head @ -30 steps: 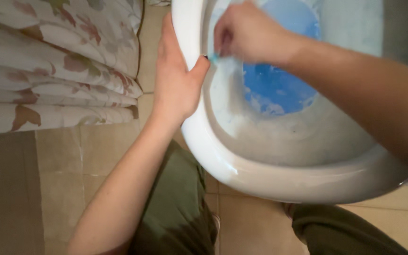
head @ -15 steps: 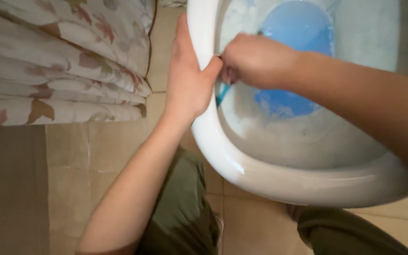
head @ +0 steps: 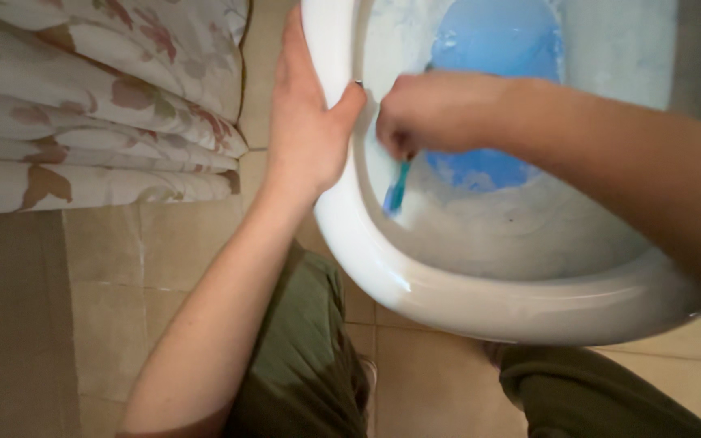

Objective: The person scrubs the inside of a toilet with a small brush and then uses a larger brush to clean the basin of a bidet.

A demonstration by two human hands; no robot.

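The white ceramic toilet bowl (head: 448,300) runs off the picture at 12 and 3 o'clock, so its far rim and back cannot be seen. The thin teal plastic brush (head: 397,188) shows only its lower end; the rest is buried in the closed right hand (head: 436,113), whose fingers are curled out of sight. The left hand (head: 306,122) hides its fingers behind the rim. The blue water (head: 492,40) is cut at 12 o'clock.

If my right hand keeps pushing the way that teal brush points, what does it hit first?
Most likely the white inner wall of the toilet bowl, just under the rim: the right hand aims the teal brush down-left at it, though depth is unclear.
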